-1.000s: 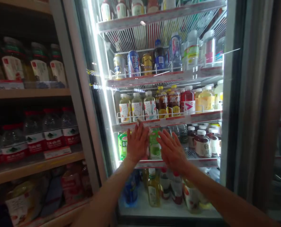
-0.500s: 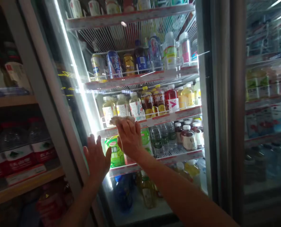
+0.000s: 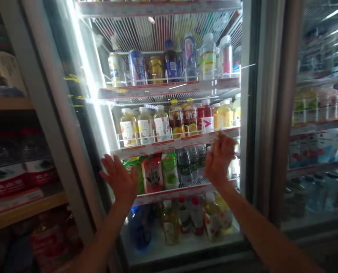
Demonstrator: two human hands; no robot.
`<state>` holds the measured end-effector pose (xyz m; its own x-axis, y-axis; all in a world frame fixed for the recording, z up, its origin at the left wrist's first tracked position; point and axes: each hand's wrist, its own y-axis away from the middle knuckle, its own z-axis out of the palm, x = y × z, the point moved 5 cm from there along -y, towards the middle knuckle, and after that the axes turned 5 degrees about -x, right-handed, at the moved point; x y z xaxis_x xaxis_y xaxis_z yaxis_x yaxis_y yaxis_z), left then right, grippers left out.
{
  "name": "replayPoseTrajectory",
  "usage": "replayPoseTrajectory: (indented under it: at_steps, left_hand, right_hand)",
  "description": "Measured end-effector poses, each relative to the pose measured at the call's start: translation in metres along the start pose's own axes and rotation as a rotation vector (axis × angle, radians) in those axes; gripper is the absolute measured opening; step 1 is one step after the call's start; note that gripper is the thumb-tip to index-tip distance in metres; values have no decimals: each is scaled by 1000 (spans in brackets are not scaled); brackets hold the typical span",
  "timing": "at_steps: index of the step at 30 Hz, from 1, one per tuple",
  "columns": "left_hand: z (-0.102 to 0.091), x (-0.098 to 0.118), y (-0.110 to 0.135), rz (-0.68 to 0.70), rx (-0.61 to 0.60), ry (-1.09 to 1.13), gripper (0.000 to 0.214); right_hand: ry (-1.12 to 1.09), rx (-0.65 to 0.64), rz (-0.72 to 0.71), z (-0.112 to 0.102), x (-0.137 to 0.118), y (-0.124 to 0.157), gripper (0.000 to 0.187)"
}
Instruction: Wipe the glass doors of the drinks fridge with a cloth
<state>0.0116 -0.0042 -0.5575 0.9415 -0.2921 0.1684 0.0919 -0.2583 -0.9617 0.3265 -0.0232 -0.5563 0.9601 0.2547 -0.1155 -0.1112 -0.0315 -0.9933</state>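
My left hand (image 3: 119,178) is spread open, palm forward, at or very near the glass door (image 3: 169,38) of a drinks cooler, in front of a green drink pouch (image 3: 133,170). My right hand (image 3: 220,159) is raised with its fingers slightly curled, close to the door's right frame (image 3: 250,113) and just below a price-strip shelf edge (image 3: 174,142). Neither hand holds anything. Behind the glass stand juice bottles (image 3: 145,126), a red-and-white carton (image 3: 152,174) and bottled water (image 3: 184,167).
Wooden shelves (image 3: 15,102) with packaged goods and bottled water run along the left of the cooler. A second glass cooler door (image 3: 319,113) stands on the right. More bottles stand on the cooler's bottom shelf (image 3: 157,246), and cans fill a wire shelf higher up.
My right hand has moved rightward across the glass, and a pale patch at its fingertips no longer shows. My left hand has stayed about the same, and the view has shifted slightly.
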Motion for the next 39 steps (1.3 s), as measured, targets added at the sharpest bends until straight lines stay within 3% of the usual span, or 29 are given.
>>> replayPoseTrajectory:
  at_steps: [4, 6, 8, 14, 16, 17, 19, 22, 24, 25, 27, 31, 33, 35, 39]
  left_hand:
    - [7, 24, 1, 77, -20, 11, 70]
    - [8, 33, 2, 120, -34, 6, 70]
    - [8, 35, 3, 130, -19, -8, 69]
    - [12, 33, 5, 124, -32, -10, 67]
    - [14, 34, 5, 86, -10, 11, 67]
    - [14, 35, 5, 68, 4, 19, 66]
    - [15, 35, 5, 40, 17, 27, 66]
    - [14, 34, 5, 47, -8, 14, 66]
    - [12, 33, 5, 65, -18, -2, 66]
    - [10, 32, 5, 74, -20, -9, 66]
    - [9, 32, 6, 89, -21, -14, 65]
    - [12, 35, 8, 94, 6, -10, 63]
    - [13, 38, 13, 87, 30, -7, 64]
    - [15, 44, 20, 114, 29, -7, 65]
    - [18, 56, 41, 215, -17, -33, 66]
  right_hand:
    - [-45, -197, -322, 35, -107, 10, 60]
    - [-40, -240, -423, 42, -132, 15, 55]
    - [-21, -226, -433, 37, -120, 15, 52]
    - [102, -47, -93, -5, 31, 1, 59]
    - [124, 31, 13, -13, 54, 0, 60]
    - [119, 49, 37, -13, 53, 0, 61]
    - [87, 11, -2, -6, 26, 4, 62]
    - [19, -139, -212, 11, -32, 13, 63]
    - [-10, -190, -327, 14, -47, 19, 63]
    - [-14, -194, -348, 11, -42, 22, 63]
    - [11, -155, -301, 0, -8, 26, 64]
    - [130, -7, -36, -27, 88, 29, 63]
    - [146, 36, 45, -31, 106, 29, 61]
    - [118, 51, 42, -27, 90, 30, 63]
    - [-4, -85, -206, 0, -3, 44, 63]
